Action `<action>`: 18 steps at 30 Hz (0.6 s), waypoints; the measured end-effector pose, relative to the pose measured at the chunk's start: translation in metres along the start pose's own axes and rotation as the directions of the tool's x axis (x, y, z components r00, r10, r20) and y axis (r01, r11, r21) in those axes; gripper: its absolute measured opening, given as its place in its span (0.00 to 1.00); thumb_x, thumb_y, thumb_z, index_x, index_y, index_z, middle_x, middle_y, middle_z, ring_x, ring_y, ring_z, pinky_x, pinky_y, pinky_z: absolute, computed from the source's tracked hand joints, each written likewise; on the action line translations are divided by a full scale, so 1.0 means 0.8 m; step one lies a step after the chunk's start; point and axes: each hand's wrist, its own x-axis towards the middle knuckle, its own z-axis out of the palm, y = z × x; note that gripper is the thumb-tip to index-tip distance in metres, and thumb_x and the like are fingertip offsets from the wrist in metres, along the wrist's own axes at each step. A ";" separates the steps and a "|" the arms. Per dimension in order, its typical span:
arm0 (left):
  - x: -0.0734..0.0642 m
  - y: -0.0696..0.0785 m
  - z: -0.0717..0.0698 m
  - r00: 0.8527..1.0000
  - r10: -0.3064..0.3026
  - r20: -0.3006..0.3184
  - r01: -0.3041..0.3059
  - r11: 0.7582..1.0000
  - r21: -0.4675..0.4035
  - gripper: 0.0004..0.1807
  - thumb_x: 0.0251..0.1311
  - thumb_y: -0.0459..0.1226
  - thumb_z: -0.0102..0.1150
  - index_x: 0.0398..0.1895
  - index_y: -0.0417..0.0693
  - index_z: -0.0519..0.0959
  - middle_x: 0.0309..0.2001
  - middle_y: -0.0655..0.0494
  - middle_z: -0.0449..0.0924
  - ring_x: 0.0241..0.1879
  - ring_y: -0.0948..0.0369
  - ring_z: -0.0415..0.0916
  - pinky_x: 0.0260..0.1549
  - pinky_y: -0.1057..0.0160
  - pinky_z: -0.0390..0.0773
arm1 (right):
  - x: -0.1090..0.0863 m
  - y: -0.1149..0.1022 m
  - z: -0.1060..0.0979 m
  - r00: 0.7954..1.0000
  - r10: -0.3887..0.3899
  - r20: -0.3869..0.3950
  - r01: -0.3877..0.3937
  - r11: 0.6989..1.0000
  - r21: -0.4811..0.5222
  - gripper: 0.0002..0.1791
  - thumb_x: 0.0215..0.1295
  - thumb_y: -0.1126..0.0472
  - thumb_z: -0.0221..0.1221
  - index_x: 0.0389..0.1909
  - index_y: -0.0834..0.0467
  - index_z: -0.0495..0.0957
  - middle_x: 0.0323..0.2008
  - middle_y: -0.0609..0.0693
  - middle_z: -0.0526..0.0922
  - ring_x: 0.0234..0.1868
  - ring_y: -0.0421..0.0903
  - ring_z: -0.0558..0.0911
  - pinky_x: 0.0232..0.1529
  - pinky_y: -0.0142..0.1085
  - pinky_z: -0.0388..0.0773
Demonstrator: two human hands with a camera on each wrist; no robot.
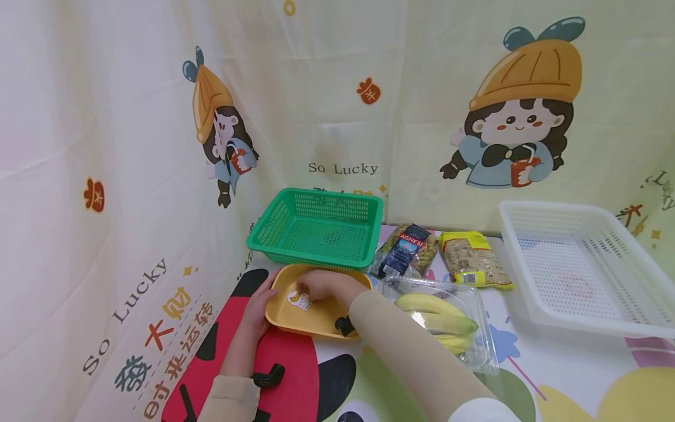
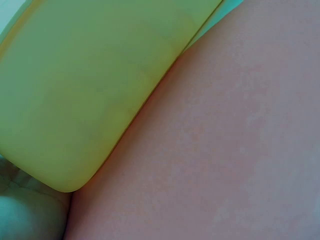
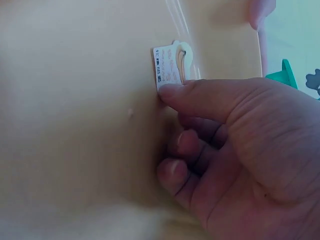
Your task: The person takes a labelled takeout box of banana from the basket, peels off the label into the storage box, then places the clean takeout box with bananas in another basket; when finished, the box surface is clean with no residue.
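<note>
A yellow plastic basin [image 1: 321, 319] stands in front of the green basket. My left hand [image 1: 256, 306] grips its left end, with the thumb at the rim; the left wrist view shows the basin wall [image 2: 100, 90] close against the palm. Inside the basin, my right hand [image 3: 240, 145] pinches a small white printed tag [image 3: 167, 67] between thumb and curled fingers. The tag [image 1: 300, 300] bears a yellow picture in the head view. Whether it sticks to the basin floor I cannot tell.
Behind is a green perforated basket [image 1: 311, 255]. To its right lie an Agnesi pasta bag [image 1: 408, 249] and a yellow-topped bag [image 1: 474, 261]. Bananas [image 1: 435, 313] sit in a clear plastic box [image 1: 487, 346] beside my right forearm. A white basket [image 1: 532, 293] stands far right.
</note>
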 end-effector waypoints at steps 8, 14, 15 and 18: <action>0.002 -0.001 0.001 1.000 -0.004 -0.013 0.004 1.000 0.006 0.31 0.75 0.35 0.35 0.79 0.60 0.52 0.79 0.61 0.44 0.76 0.57 0.47 0.59 0.75 0.71 | 0.002 0.011 0.000 0.999 -0.017 0.027 0.016 0.999 0.042 0.11 0.64 0.64 0.62 0.45 0.50 0.77 0.39 0.44 0.75 0.40 0.41 0.73 0.39 0.28 0.71; 0.002 0.000 0.001 1.000 -0.004 -0.015 0.004 1.000 -0.018 0.30 0.74 0.34 0.35 0.79 0.59 0.53 0.79 0.61 0.45 0.76 0.57 0.46 0.60 0.74 0.71 | -0.002 0.014 -0.007 0.998 -0.031 0.063 0.026 0.997 0.072 0.12 0.65 0.61 0.62 0.50 0.51 0.78 0.41 0.46 0.75 0.40 0.42 0.73 0.39 0.29 0.71; 0.001 0.000 0.001 1.000 -0.003 -0.013 0.003 1.000 -0.018 0.30 0.75 0.34 0.35 0.79 0.58 0.53 0.79 0.61 0.45 0.76 0.57 0.46 0.60 0.74 0.71 | -0.003 0.013 -0.009 0.997 -0.037 0.066 0.033 0.997 0.068 0.13 0.66 0.60 0.62 0.51 0.51 0.78 0.41 0.46 0.75 0.40 0.42 0.73 0.39 0.30 0.71; 0.000 0.001 0.000 1.000 0.005 -0.005 -0.005 1.000 -0.017 0.30 0.75 0.34 0.35 0.79 0.57 0.51 0.79 0.60 0.45 0.76 0.57 0.46 0.60 0.74 0.71 | -0.010 0.011 -0.017 0.996 -0.046 0.077 0.041 0.997 0.069 0.17 0.68 0.56 0.60 0.57 0.52 0.77 0.45 0.45 0.76 0.42 0.42 0.74 0.43 0.30 0.72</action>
